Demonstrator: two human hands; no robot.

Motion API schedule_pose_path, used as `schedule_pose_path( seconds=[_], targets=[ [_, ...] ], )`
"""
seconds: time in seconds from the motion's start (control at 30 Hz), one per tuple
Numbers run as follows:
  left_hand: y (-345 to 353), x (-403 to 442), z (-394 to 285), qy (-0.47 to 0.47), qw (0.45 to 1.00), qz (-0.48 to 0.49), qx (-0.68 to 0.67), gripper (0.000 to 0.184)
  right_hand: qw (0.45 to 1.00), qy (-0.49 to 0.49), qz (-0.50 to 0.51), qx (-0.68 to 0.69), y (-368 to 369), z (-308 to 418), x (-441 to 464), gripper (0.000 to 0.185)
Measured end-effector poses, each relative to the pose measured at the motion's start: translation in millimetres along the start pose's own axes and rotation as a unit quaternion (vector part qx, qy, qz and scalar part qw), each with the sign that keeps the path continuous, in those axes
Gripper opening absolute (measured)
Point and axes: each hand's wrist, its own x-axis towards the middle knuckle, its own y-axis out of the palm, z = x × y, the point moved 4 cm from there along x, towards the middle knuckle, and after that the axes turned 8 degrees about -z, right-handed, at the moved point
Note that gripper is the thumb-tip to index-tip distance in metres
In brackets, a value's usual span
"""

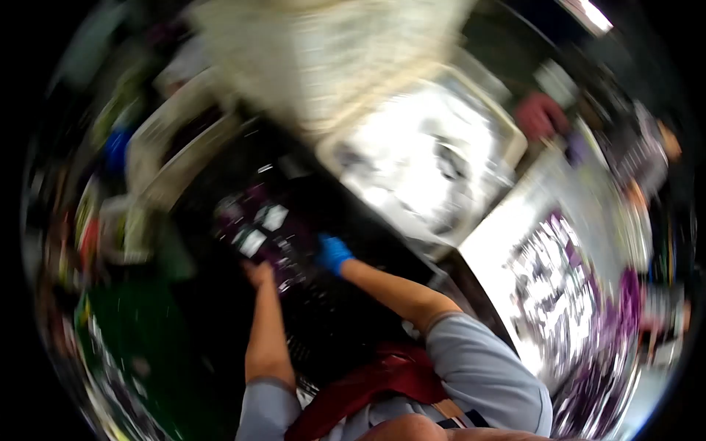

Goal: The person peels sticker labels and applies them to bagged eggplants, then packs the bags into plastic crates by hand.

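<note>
From here, the left hand (259, 274) and gloved right hand (334, 254) flank what look like purple packs (272, 217); I can't tell whether either grips. Light, even support suits best.

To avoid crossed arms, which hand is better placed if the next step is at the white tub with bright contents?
Right, probably. The right hand, gloved in blue, is nearer to the white tub and on that side; the left hand is farther, by the purple packages.
</note>
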Motion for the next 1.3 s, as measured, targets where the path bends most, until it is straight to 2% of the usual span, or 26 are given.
schedule_pose_path(
  seconds=[0.03,0.07,0.13,0.17,0.2,0.27,0.33,0.4,0.43,0.47,0.5,0.53,0.6,0.63,0.67,0.73,0.77,0.8,0.87,0.9,0.97,1.0,1.13,1.2,1.23,1.3],
  targets=[
    [-9,-10,-13,0.0,1.0,-0.011,0.003,0.08,0.995,-0.043,0.051,0.079,-34,17,-21,0.026],
    [-25,-24,-45,0.144,0.987,-0.014,-0.074,0.066,0.978,-0.077,0.111,0.161,-69,33,-44,0.028],
    [-9,-29,-77,0.372,0.906,-0.173,-0.104,0.05,0.957,-0.144,0.104,0.228,-105,44,-86,0.027],
    [-29,-82,-131,0.362,0.908,-0.16,-0.139,0.051,0.942,-0.189,0.037,0.276,-125,34,-106,0.027],
    [-36,-122,-177,0.331,0.9,-0.034,-0.28,0.05,0.943,-0.206,-0.077,0.252,-167,31,-134,0.027],
    [-50,-218,-254,0.402,0.823,0.122,-0.383,0.043,0.941,-0.18,-0.171,0.231,-234,0,-186,0.028],
    [-25,-286,-293,0.492,0.733,0.252,-0.397,0.038,0.931,-0.115,-0.296,0.179,-296,-50,-235,0.032],
    [16,-362,-315,0.457,0.705,0.419,-0.345,0.036,0.875,0.013,-0.45,0.177,-352,-111,-295,0.033],
    [37,-403,-321,0.434,0.684,0.495,-0.313,0.035,0.832,0.092,-0.542,0.078,-373,-146,-327,0.034],
    [58,-439,-324,0.408,0.661,0.566,-0.278,0.034,0.783,0.088,-0.607,-0.105,-403,-165,-360,0.028],
    [76,-470,-328,0.462,0.648,0.567,-0.212,0.034,0.739,0.193,-0.619,-0.181,-419,-189,-390,0.028],
    [97,-498,-331,0.512,0.632,0.563,-0.148,0.034,0.69,0.21,-0.629,-0.289,-426,-214,-418,0.037],
    [152,-544,-331,0.468,0.64,0.608,-0.038,0.054,0.747,0.489,-0.426,-0.146,-423,-250,-442,0.049],
    [169,-569,-330,0.495,0.647,0.579,0.012,0.06,0.785,0.448,-0.389,-0.18,-401,-292,-438,0.059],
    [177,-589,-330,0.52,0.654,0.547,0.064,0.066,0.76,0.443,-0.397,-0.262,-405,-252,-425,0.059],
    [174,-624,-332,0.593,0.618,0.502,0.121,0.074,0.735,0.417,-0.441,-0.303,-399,-262,-414,0.057],
    [167,-633,-327,0.576,0.631,0.501,0.135,0.063,0.757,0.445,-0.412,-0.243,-401,-270,-413,0.056],
    [170,-638,-314,0.367,0.627,0.684,0.066,0.045,0.738,0.44,-0.42,-0.293,-396,-274,-408,0.055],
    [184,-633,-302,0.269,0.641,0.718,-0.002,0.031,0.731,0.381,-0.465,-0.322,-393,-267,-411,0.045],
    [165,-632,-304,0.271,0.665,0.696,0.0,0.03,0.754,0.379,-0.45,-0.291,-399,-260,-415,0.042],
    [156,-616,-303,0.25,0.643,0.723,-0.046,0.032,0.8,0.37,-0.412,-0.231,-416,-238,-425,0.035],
    [148,-607,-303,0.234,0.639,0.73,-0.068,0.034,0.805,0.32,-0.443,-0.23,-421,-234,-428,0.03],
    [59,-559,-313,0.219,0.624,0.732,-0.166,0.039,0.828,0.314,-0.408,-0.222,-442,-212,-418,0.029],
    [20,-514,-307,0.14,0.608,0.745,-0.237,0.044,0.838,0.254,-0.481,-0.037,-438,-239,-421,0.035],
    [0,-487,-302,0.126,0.607,0.735,-0.276,0.044,0.815,0.261,-0.479,0.197,-442,-227,-412,0.03],
    [-53,-430,-291,0.116,0.642,0.681,-0.334,0.044,0.795,0.243,-0.484,0.272,-451,-171,-399,0.021]
  ],
)
